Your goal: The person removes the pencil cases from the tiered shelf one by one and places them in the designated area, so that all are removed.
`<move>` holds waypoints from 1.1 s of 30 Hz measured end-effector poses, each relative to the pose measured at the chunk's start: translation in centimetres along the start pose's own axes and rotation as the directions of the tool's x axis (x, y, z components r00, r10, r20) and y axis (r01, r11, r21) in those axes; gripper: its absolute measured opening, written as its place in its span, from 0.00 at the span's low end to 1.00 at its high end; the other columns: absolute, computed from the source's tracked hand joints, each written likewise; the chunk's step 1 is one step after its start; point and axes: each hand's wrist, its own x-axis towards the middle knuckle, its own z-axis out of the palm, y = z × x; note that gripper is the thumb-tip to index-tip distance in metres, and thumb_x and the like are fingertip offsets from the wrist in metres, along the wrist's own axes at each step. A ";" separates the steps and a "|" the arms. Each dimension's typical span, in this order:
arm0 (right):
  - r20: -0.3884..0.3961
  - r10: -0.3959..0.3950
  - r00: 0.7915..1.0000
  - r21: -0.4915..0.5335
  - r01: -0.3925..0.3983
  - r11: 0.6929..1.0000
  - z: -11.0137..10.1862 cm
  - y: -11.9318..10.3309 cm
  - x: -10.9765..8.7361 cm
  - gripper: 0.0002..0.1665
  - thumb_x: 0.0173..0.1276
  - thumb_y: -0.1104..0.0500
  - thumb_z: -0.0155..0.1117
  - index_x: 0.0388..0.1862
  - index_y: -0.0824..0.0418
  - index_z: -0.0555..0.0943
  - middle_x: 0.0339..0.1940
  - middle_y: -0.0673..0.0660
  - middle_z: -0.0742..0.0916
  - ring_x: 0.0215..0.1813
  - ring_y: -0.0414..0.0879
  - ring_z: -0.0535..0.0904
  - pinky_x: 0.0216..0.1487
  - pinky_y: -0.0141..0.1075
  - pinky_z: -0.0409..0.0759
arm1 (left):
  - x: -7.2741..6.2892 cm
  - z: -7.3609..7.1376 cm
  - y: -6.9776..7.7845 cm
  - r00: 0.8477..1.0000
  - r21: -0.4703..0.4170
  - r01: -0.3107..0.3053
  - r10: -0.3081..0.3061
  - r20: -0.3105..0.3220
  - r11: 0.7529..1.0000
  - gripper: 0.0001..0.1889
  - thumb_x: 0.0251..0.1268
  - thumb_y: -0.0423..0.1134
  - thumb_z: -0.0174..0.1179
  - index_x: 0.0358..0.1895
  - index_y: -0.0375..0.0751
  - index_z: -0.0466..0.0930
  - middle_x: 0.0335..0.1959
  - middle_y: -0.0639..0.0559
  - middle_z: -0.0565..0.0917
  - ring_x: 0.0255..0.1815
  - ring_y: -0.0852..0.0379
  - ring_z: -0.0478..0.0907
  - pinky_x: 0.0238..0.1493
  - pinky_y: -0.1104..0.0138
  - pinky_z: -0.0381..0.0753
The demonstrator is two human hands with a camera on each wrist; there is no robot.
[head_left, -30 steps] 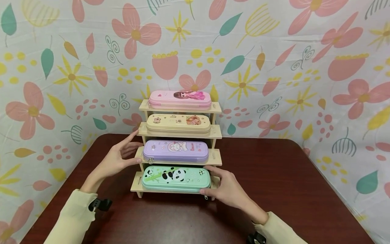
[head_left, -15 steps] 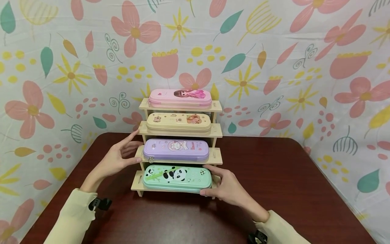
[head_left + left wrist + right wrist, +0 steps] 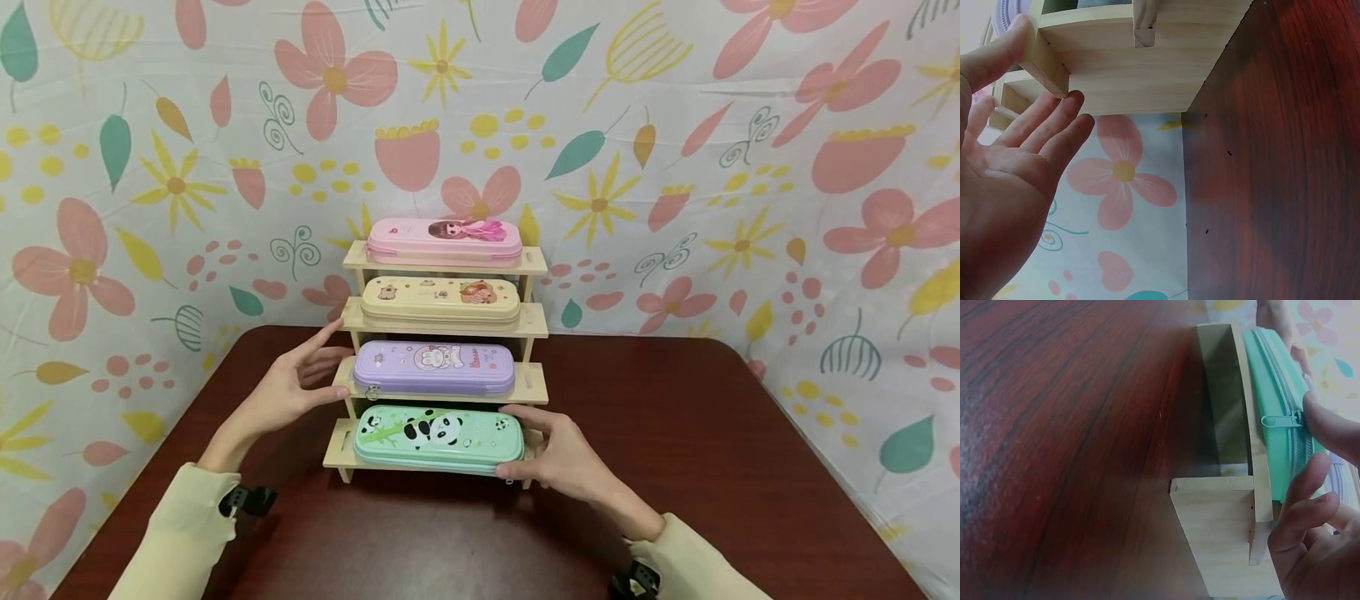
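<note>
The green case (image 3: 438, 437) lies on the lowest, nearest tier of the rack (image 3: 339, 450), which stands on the surface (image 3: 675, 433). The right grip (image 3: 558, 458) is closed on its right end, thumb near, fingers far; a light pinch, clear of the zip pull (image 3: 1280, 421), should suit any fine adjustment. Farther left, the left grip (image 3: 288, 379), loosely spread, touches the rack's edge, best kept gentle. Beyond, the purple case (image 3: 433, 367), cream case (image 3: 440, 300) and pink case (image 3: 445, 240) offer a guide for alignment.
</note>
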 end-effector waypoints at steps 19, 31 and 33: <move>0.024 0.012 1.000 0.013 -0.013 1.000 -0.3 -0.2 0.2 0.48 0.53 0.63 0.88 0.73 0.65 0.77 0.22 0.63 0.88 0.20 0.68 0.83 0.19 0.37 0.81 | 0.2 -0.3 -0.8 0.999 -0.116 -0.031 0.034 0.018 0.993 0.52 0.65 0.22 0.71 0.87 0.51 0.52 0.70 0.30 0.76 0.71 0.51 0.76 0.67 0.64 0.77; -0.020 0.019 1.000 -0.023 -0.019 1.000 0.0 -0.2 0.6 0.48 0.47 0.64 0.91 0.70 0.63 0.80 0.33 0.57 0.90 0.20 0.46 0.81 0.23 0.36 0.83 | 0.2 -0.1 -0.7 0.999 -0.110 -0.027 0.029 0.013 0.994 0.52 0.65 0.22 0.71 0.87 0.51 0.52 0.71 0.30 0.75 0.71 0.48 0.76 0.64 0.70 0.77; -0.022 0.017 1.000 -0.021 -0.018 1.000 0.0 -0.2 0.6 0.49 0.46 0.64 0.91 0.70 0.63 0.80 0.36 0.57 0.90 0.20 0.45 0.80 0.23 0.35 0.82 | 0.2 -0.1 -0.6 1.000 -0.113 -0.026 0.027 0.010 0.993 0.52 0.65 0.22 0.71 0.87 0.51 0.53 0.71 0.30 0.75 0.71 0.48 0.76 0.63 0.71 0.77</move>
